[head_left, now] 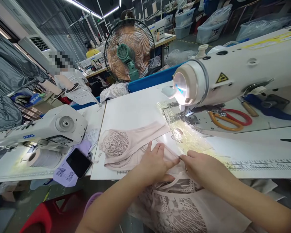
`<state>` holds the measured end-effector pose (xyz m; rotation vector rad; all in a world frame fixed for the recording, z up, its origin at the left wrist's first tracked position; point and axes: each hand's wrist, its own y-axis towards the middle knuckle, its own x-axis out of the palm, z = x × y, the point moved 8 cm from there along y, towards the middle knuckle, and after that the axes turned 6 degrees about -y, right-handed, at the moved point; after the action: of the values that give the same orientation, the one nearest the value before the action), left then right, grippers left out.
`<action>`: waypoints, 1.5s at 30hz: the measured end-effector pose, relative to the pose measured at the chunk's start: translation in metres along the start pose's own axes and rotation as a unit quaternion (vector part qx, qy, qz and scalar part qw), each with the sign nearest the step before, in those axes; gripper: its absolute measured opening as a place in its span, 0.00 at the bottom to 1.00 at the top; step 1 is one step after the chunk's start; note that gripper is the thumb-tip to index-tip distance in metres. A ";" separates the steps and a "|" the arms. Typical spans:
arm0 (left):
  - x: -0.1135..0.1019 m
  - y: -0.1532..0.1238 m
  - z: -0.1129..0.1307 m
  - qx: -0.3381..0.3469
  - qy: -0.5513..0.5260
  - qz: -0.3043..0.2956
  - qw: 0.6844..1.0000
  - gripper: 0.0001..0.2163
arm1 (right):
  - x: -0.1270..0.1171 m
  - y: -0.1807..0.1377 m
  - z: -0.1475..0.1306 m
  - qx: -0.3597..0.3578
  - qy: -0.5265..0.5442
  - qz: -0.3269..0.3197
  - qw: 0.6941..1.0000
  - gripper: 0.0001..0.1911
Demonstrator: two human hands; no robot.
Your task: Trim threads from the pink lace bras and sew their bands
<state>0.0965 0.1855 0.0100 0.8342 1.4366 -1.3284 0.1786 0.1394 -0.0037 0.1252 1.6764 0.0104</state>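
A pale pink bra with a lace cup lies on the white sewing table, its band stretching toward the sewing machine. My left hand rests flat on it, fingers spread, the index fingertip meeting my right hand. Close beside, my right hand is closed in a pinch at the fabric's edge. A small dark tip pokes out from its fingers; what it belongs to is hidden. More pink lace garments hang over the table's front edge, below both hands.
A lit sewing machine head stands at the right, with orange-and-red-handled scissors on its bed. Leftward are another sewing machine, a thread cone and a black phone. A large fan stands behind; a person sits beyond.
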 end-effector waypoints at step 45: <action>0.007 -0.003 0.011 0.063 -0.032 0.094 0.993 0.32 | -0.005 -0.009 0.004 -0.019 0.006 0.111 0.994 0.13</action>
<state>0.0935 0.1733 0.0054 0.9766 1.2032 -1.2991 0.1820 0.1295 -0.0004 0.2822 1.6653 0.2112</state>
